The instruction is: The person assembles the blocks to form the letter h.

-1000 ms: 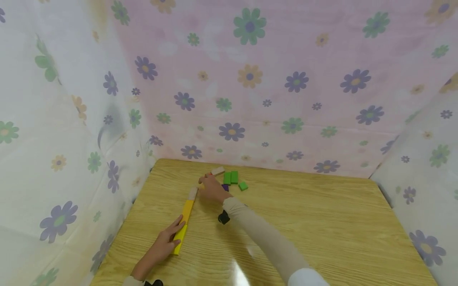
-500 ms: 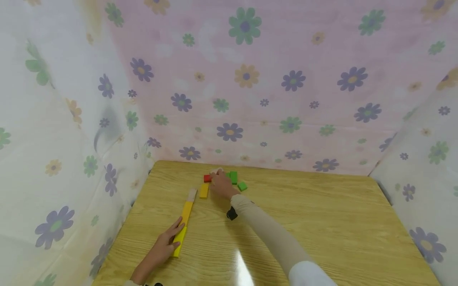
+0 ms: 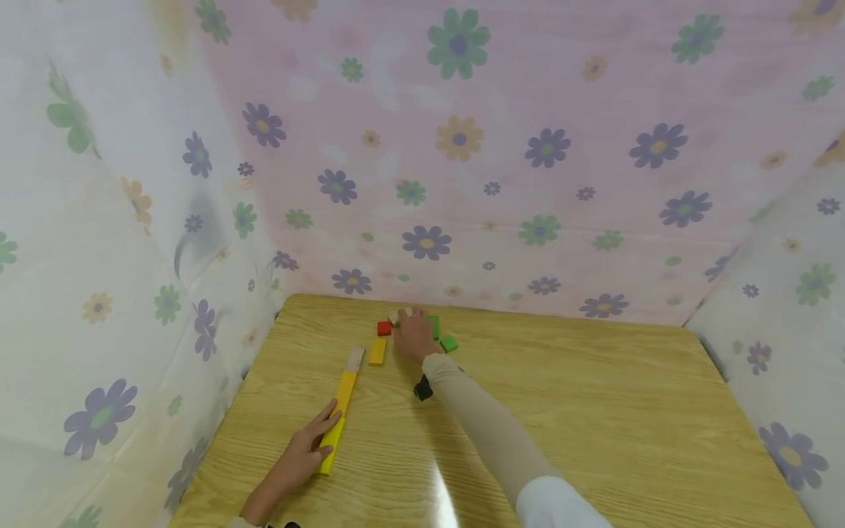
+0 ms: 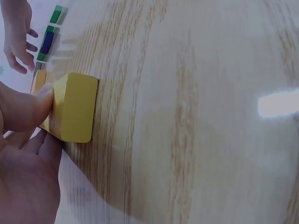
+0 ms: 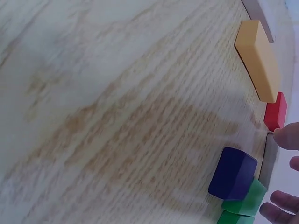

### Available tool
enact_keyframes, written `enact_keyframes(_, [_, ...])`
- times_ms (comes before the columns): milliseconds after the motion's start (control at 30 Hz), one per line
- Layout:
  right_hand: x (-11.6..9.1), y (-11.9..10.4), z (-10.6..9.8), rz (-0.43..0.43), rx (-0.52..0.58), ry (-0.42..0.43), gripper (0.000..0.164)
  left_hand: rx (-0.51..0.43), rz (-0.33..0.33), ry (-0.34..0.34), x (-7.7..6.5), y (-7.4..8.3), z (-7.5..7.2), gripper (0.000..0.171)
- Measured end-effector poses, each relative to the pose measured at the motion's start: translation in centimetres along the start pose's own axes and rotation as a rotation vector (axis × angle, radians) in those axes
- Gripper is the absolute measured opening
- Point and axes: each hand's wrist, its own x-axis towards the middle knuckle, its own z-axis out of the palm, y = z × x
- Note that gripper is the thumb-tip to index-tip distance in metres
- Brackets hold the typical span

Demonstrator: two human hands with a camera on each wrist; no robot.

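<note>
My left hand pinches the near yellow block between thumb and fingers. End to end beyond it lie an orange block and a plain wood block, forming one slanting row. At the back, my right hand reaches over a second plain wood block, its fingers spread apart and thumb tip right at the block's end. A red block lies beside that thumb. Next to the row is a loose orange block. A purple block sits under the right hand, hidden in the head view.
Green blocks stand just right of the right hand, with a small green block nearer. Flowered cloth rises behind the wooden table and along both sides.
My right hand has moved right from over the loose orange block to the plain wood block at the back, uncovering the orange and red blocks. The left hand keeps its place.
</note>
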Motion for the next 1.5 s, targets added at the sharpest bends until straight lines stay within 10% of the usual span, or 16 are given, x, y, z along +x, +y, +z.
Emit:
enact_keyframes(500, [1.3,0.0,0.6,-0.115,-0.154,-0.052,0.039,-0.021,0.026,-0.003,-0.2,0.2,-0.2,0.062])
enact_keyframes(867, [1.4,1.5,1.1,-0.171,-0.016,-0.012,0.02,-0.042,0.007,0.005,-0.1,0.1,-0.1,0.062])
enact_keyframes(1133, [1.8,2.1,-0.1,-0.077,0.017,-0.131,0.028,-0.075,0.015,-0.003,0.0,-0.2,-0.2,0.062])
enact_keyframes(1500, [1.3,2.9,-1.8,-0.171,0.261,-0.082,0.034,-0.071,0.01,0.004,0.0,-0.1,-0.1,0.063])
